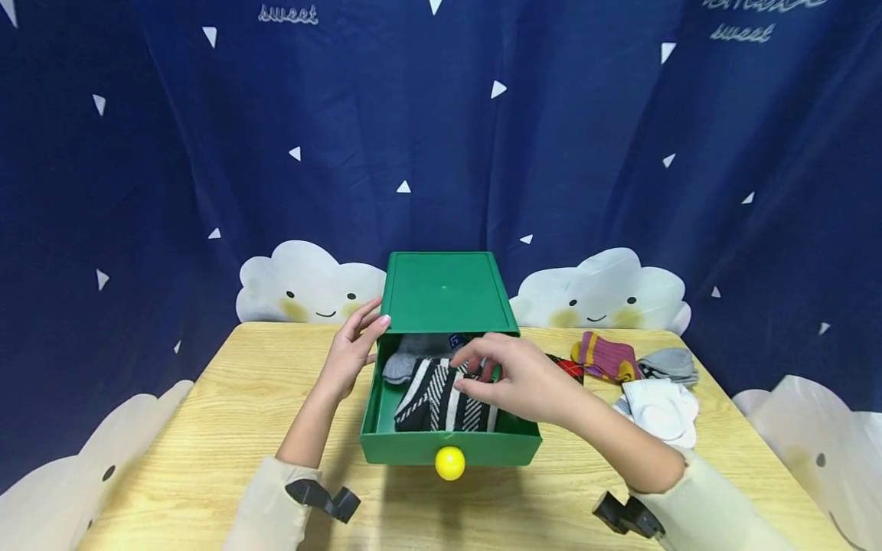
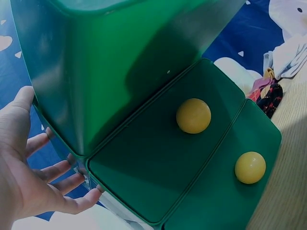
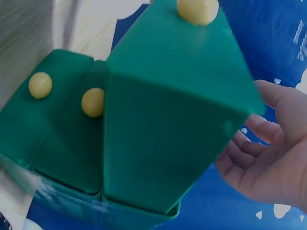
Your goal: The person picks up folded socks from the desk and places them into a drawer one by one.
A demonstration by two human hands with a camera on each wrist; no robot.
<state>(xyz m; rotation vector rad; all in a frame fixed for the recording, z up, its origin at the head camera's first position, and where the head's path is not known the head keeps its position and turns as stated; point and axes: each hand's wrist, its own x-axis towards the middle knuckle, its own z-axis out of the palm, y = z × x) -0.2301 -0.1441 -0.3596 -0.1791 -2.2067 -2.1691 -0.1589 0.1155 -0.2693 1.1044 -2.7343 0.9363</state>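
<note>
A small green drawer cabinet [image 1: 444,295] stands on the table with its top drawer [image 1: 396,450] pulled out by a yellow knob [image 1: 450,464]. Inside lie folded black-and-white striped socks [image 1: 434,402], in front of grey socks [image 1: 400,367]. My left hand [image 1: 347,356] rests at the cabinet's upper left front edge, fingers extended along its side. Over the striped socks hovers my right hand [image 1: 517,375], thumb and fingers apart and holding nothing; it hides part of them. Two lower drawers with yellow knobs [image 2: 193,116] are closed in the left wrist view.
Right of the cabinet lie purple-and-yellow socks [image 1: 609,357], grey socks [image 1: 670,366], white socks [image 1: 663,411] and a red plaid piece [image 1: 568,367], partly hidden. A dark blue curtain [image 1: 441,115] and white cloud-shaped pieces [image 1: 606,283] stand around the wooden table [image 1: 269,375].
</note>
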